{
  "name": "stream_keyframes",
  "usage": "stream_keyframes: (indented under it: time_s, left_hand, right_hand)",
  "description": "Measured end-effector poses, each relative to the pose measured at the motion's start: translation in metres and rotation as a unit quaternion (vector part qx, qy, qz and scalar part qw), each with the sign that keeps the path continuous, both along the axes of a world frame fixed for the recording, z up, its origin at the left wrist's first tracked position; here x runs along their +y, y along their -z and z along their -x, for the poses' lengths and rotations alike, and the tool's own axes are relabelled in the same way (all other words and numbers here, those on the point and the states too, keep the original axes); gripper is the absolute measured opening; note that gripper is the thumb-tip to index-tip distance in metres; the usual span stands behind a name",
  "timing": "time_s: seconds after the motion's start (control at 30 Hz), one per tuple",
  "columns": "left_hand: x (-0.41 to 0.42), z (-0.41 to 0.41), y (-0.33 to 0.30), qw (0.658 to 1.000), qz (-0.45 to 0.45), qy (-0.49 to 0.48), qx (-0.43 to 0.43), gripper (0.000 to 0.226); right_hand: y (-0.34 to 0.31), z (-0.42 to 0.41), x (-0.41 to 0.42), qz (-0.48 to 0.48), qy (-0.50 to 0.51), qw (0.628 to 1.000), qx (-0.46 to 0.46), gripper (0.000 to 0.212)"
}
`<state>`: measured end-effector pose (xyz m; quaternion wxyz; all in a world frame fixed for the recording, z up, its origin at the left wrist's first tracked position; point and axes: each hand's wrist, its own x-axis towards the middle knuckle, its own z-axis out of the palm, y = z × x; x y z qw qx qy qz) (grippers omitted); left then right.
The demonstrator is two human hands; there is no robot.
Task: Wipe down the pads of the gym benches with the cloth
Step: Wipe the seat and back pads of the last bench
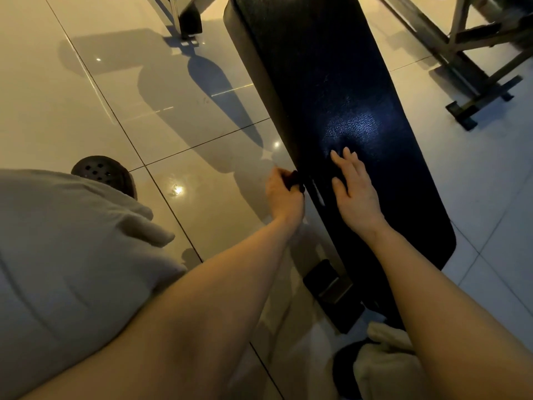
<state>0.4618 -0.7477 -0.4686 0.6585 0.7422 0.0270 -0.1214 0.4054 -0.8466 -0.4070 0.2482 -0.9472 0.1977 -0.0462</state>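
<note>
A long black bench pad runs from the top middle down to the lower right. My right hand lies flat on it with straight fingers, just below a shiny patch. At the pad's left side edge my left hand has its fingers curled round a small dark wad, seemingly the cloth. The wad touches the pad's side. Its shape is hard to tell in the dim light.
The bench's black foot sits on the glossy tiled floor below my arms. A metal equipment frame stands at the upper right, another frame at the top left. My black shoe and light trousers are at left.
</note>
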Motion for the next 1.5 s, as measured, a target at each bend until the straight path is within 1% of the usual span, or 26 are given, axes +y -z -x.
stream_keyframes:
  time_s: [0.03,0.1,0.13,0.2,0.27,0.3,0.33,0.37,0.43,0.47,0.53,0.67,0.7,0.77,0.8,0.87,0.93,0.97,1.03,1.13,1.2,1.23,1.33,1.37,1.4,1.5]
  left_hand:
    - [0.002,0.004,0.000,1.000,-0.015,-0.019,-0.004,0.018]
    - [-0.004,0.017,-0.009,0.995,-0.033,-0.074,-0.057,0.020]
    - [-0.007,0.026,-0.018,0.993,-0.027,-0.082,-0.084,0.022]
    - [-0.013,0.032,-0.020,0.992,-0.018,-0.056,-0.114,0.024]
    - [-0.015,0.015,-0.009,0.996,0.004,-0.044,-0.077,0.025]
    - [-0.013,0.005,-0.003,0.998,0.009,-0.045,-0.031,0.026]
    - [-0.011,-0.002,0.005,0.999,0.004,-0.047,0.003,0.026]
    - [-0.009,-0.004,0.005,0.998,-0.008,-0.059,0.011,0.025]
    - [-0.012,0.002,-0.006,0.992,-0.039,-0.106,-0.064,0.023]
    - [-0.015,0.010,-0.014,0.987,-0.039,-0.115,-0.106,0.023]
    - [-0.019,0.021,-0.020,0.985,-0.029,-0.097,-0.137,0.024]
    - [-0.010,-0.005,-0.013,0.996,0.003,-0.076,-0.051,0.024]
    - [-0.007,-0.010,-0.015,0.996,0.006,-0.081,-0.047,0.023]
    - [-0.006,-0.008,-0.020,0.992,0.009,-0.089,-0.084,0.022]
    - [-0.008,0.000,-0.020,0.992,0.015,-0.076,-0.100,0.022]
    - [-0.006,0.026,-0.012,0.994,0.020,-0.011,-0.107,0.023]
    - [-0.002,0.047,-0.003,0.993,0.015,0.075,-0.086,0.022]
    - [-0.002,0.050,0.000,0.993,0.012,0.096,-0.073,0.021]
    - [-0.001,0.041,-0.007,0.995,0.025,0.071,-0.065,0.022]
    - [-0.004,0.010,-0.024,0.996,0.034,-0.021,-0.083,0.022]
    - [-0.005,0.007,-0.022,0.995,0.032,-0.026,-0.093,0.022]
    - [-0.005,0.015,-0.017,0.996,0.027,-0.008,-0.086,0.022]
    - [-0.002,0.055,0.004,0.995,0.010,0.095,-0.036,0.021]
    - [0.000,0.062,0.007,0.994,0.012,0.105,-0.034,0.020]
    - [-0.001,0.060,0.004,0.995,0.020,0.088,-0.044,0.019]
    - [-0.004,0.035,-0.021,0.992,0.032,-0.017,-0.121,0.019]
  right_hand:
    - [-0.001,-0.001,0.000,0.001,-0.001,1.000,0.002,0.051]
    - [-0.001,-0.002,0.000,-0.004,0.002,1.000,-0.002,0.051]
    - [0.000,-0.001,0.000,-0.005,0.000,1.000,-0.006,0.051]
    - [0.002,-0.001,0.001,-0.006,-0.003,1.000,-0.013,0.051]
    - [0.001,-0.001,0.001,-0.003,-0.005,1.000,-0.011,0.051]
    - [0.000,-0.001,0.000,-0.005,-0.005,1.000,-0.009,0.051]
    - [0.000,0.000,0.000,-0.008,-0.005,1.000,-0.007,0.051]
    - [0.000,0.001,0.000,-0.011,-0.007,1.000,-0.007,0.051]
    - [0.000,0.000,-0.001,-0.014,-0.012,1.000,-0.013,0.050]
    - [0.001,0.001,-0.002,-0.013,-0.012,1.000,-0.016,0.050]
    - [0.002,0.001,-0.001,-0.009,-0.012,1.000,-0.018,0.050]
    - [-0.001,0.001,-0.002,-0.012,-0.009,1.000,-0.007,0.050]
    - [-0.002,0.001,-0.002,-0.014,-0.010,1.000,-0.004,0.050]
    - [-0.002,0.001,-0.002,-0.019,-0.012,1.000,-0.002,0.050]
    - [-0.002,0.001,-0.003,-0.018,-0.011,1.000,-0.001,0.050]
    - [-0.001,0.001,-0.001,-0.017,-0.010,1.000,0.003,0.051]
    - [-0.004,0.001,-0.003,-0.030,-0.017,0.999,0.015,0.052]
    - [-0.006,0.002,-0.005,-0.041,-0.023,0.999,0.021,0.052]
    - [-0.008,0.005,-0.009,-0.067,-0.028,0.997,0.014,0.054]
    - [-0.005,0.019,-0.009,-0.089,-0.007,0.996,-0.014,0.054]
    - [0.003,0.030,-0.008,-0.079,-0.014,0.997,-0.007,0.056]
    - [0.006,0.033,-0.008,-0.074,-0.021,0.997,-0.001,0.057]
    - [0.008,0.038,-0.011,-0.059,-0.025,0.998,0.012,0.058]
    - [0.008,0.041,-0.012,-0.056,-0.027,0.998,0.012,0.058]
    - [0.008,0.045,-0.013,-0.055,-0.030,0.998,0.009,0.058]
    - [0.011,0.055,-0.013,-0.061,-0.027,0.998,0.012,0.057]
